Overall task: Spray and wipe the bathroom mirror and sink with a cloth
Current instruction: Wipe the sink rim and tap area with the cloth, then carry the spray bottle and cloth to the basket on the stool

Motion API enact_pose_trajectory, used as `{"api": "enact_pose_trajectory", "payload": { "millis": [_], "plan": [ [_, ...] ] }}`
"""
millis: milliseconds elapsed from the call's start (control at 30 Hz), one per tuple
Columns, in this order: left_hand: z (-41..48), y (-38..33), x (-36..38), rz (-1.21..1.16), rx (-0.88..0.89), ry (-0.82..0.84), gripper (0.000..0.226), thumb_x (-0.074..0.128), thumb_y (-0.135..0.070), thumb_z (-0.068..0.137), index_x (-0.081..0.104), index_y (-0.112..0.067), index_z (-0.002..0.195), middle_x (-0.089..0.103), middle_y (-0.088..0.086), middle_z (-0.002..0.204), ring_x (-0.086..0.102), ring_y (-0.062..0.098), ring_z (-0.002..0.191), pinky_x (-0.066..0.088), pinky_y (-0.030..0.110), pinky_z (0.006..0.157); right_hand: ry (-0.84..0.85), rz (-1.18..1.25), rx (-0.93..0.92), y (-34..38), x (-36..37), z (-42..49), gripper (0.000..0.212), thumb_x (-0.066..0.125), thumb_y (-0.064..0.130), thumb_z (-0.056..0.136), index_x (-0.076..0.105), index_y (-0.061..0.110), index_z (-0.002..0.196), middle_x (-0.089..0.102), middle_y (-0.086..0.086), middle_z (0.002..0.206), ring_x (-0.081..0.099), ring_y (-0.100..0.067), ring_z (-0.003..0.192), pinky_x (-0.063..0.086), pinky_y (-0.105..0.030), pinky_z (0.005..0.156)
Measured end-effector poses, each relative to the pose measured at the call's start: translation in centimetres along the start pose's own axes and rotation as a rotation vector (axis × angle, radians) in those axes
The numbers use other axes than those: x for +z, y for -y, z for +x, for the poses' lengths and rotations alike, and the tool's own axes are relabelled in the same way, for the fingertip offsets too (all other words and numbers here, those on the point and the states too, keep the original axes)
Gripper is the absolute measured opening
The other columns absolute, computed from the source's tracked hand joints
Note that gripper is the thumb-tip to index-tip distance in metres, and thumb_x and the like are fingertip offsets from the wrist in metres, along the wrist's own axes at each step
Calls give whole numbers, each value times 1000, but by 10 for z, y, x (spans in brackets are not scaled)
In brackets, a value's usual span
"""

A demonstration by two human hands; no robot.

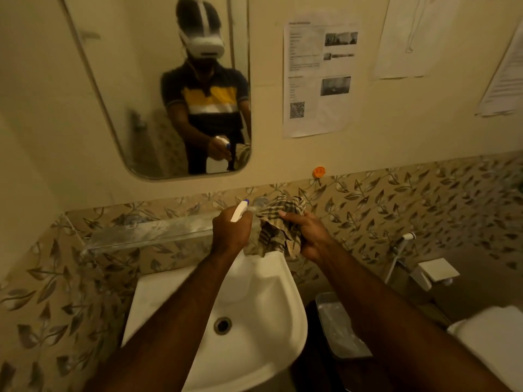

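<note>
Over the far end of the white sink (271, 290), the left hand (230, 233) has its grip wrapped tight around the white spray bottle (239, 211), nozzle aimed toward the mirror (85, 80). Just right of it, the right hand (307, 236) clenches the bunched checked cloth (278, 224), fingers curled into the fabric.

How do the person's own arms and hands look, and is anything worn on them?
The left hand and right hand are bare: no gloves, rings, watch or bands show. Both forearms are uncovered up to the picture's lower edge. In the mirror, short dark sleeves of a yellow and white striped polo shirt end above the elbows.
</note>
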State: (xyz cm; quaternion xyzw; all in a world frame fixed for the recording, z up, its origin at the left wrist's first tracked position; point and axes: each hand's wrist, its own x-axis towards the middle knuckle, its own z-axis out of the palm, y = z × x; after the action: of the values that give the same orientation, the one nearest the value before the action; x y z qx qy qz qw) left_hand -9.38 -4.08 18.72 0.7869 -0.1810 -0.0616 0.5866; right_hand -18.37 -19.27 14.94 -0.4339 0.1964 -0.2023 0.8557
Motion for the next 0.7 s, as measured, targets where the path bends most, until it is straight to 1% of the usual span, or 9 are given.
{"api": "enact_pose_trajectory", "payload": {
  "millis": [100,167,233,267,333,433,567,633,700],
  "plan": [
    [-7,-4,25,-10,2,23,18,59,-25,85,72,-16,94,65,-4,73,69,27,72,62,50,67,-44,-21,-31,9,-26,-8,47,73,-5,85,63,1,131,69,-27,124,68,-45,112,53,-64,98],
    [-12,-7,43,-28,23,44,19,59,-27,84,73,-16,91,67,-3,72,70,28,72,62,50,67,-65,-28,-45,15,-45,-15,46,72,-6,87,62,1,131,69,-27,124,69,-45,111,53,-65,97],
    [-19,-8,61,-30,42,80,11,59,-29,83,69,-24,80,69,0,74,70,29,73,61,51,67,-119,-25,-47,21,-63,-23,42,70,-6,88,64,2,128,71,-26,120,72,-42,104,57,-61,92],
    [-23,-8,70,-25,58,96,10,60,-30,83,66,-25,76,70,3,75,70,31,73,61,52,68,-149,-18,-47,24,-72,-27,41,70,-7,88,65,3,127,73,-24,117,73,-41,101,60,-58,88],
    [-29,-8,89,-18,70,134,17,58,-31,80,66,-18,74,70,7,77,69,34,70,60,53,66,-192,-10,-49,28,-89,-33,43,70,-7,87,64,5,128,73,-23,117,73,-40,102,62,-54,83],
    [-36,-7,116,-46,73,184,14,59,-28,81,64,-25,68,66,3,77,68,37,74,60,55,64,-259,-8,-65,30,-114,-40,43,70,-8,87,65,5,127,73,-23,117,74,-38,101,62,-53,82],
    [-41,3,153,-63,133,258,13,58,-24,88,63,-22,76,62,9,74,67,38,73,59,54,63,-364,-10,-91,30,-144,-48,36,67,-10,88,67,5,120,75,-23,113,75,-36,94,64,-51,77],
    [-42,9,170,-79,143,287,12,57,-23,90,60,-18,80,61,10,73,66,33,69,60,49,61,-430,-15,-94,28,-161,-50,36,67,-11,88,66,3,121,76,-21,108,76,-35,90,64,-50,72],
    [-42,17,188,-69,167,301,13,57,-19,92,56,-13,81,57,7,72,59,26,66,55,31,59,-488,-24,-84,24,-180,-52,40,69,-11,87,65,3,124,76,-20,111,76,-36,95,63,-54,79]
  ]
}}
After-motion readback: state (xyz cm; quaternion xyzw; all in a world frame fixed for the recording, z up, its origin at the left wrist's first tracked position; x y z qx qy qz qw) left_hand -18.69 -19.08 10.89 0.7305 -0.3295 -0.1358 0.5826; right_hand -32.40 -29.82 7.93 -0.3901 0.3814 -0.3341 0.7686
